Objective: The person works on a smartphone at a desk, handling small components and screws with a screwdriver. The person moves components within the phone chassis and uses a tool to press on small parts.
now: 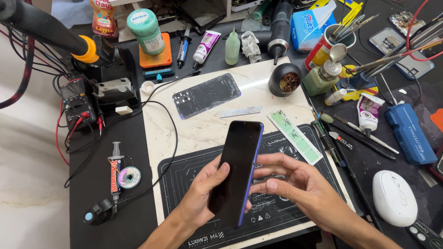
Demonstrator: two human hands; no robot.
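Phone [237, 170] held above the dark mat [184, 177] | left hand [203, 193] closed round its edge | right hand [290, 184] half open, fingertips steadying | we advised firm edge support.

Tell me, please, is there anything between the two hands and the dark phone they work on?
Nothing visible stands between them. The left hand already holds the dark phone from below, with its thumb on the screen, and the right hand touches the phone's blue edge with its fingertips. The phone is lifted above the black work mat.
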